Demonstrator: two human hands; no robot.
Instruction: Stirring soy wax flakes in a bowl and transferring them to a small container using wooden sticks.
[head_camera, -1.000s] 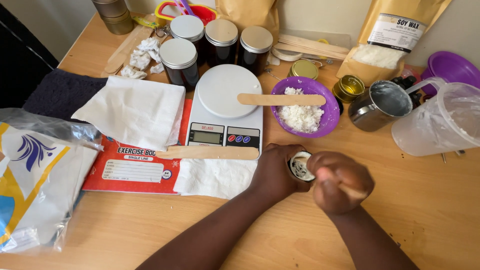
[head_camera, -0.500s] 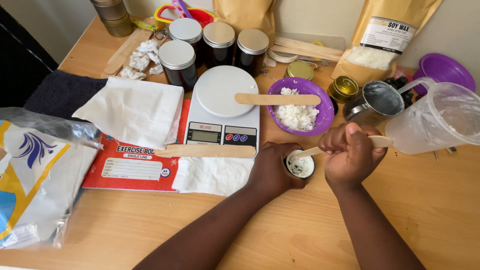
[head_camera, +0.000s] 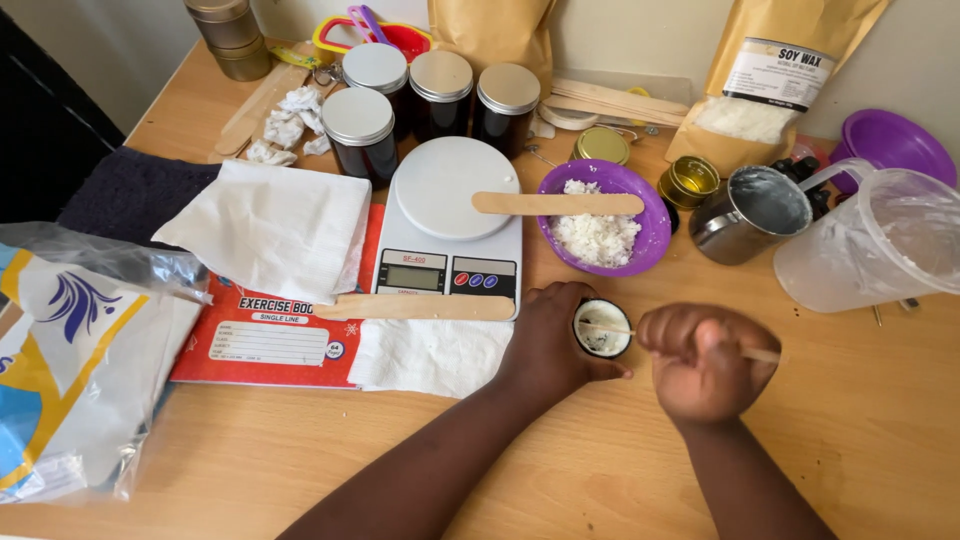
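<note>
My left hand (head_camera: 548, 345) is wrapped around a small round tin (head_camera: 603, 329) with white wax inside, standing on the wooden table (head_camera: 880, 430). My right hand (head_camera: 705, 360) is closed on a thin wooden stick (head_camera: 760, 354) whose tip reaches into the tin. Just behind the tin sits a purple bowl (head_camera: 651, 215) of white wax flakes with a flat wooden stirrer (head_camera: 557, 204) laid across it and over the white kitchen scale (head_camera: 445, 215).
A steel cup (head_camera: 748, 213) and clear plastic jug (head_camera: 880, 250) stand right. Dark lidded jars (head_camera: 440, 90), a brown wax bag (head_camera: 770, 85), white tissue (head_camera: 270, 225), a red exercise book (head_camera: 265, 340) and a plastic bag (head_camera: 70, 370) lie around.
My right hand with the stick has moved down from beside the steel cup, back in front of the tin; my left hand stays on the tin.
</note>
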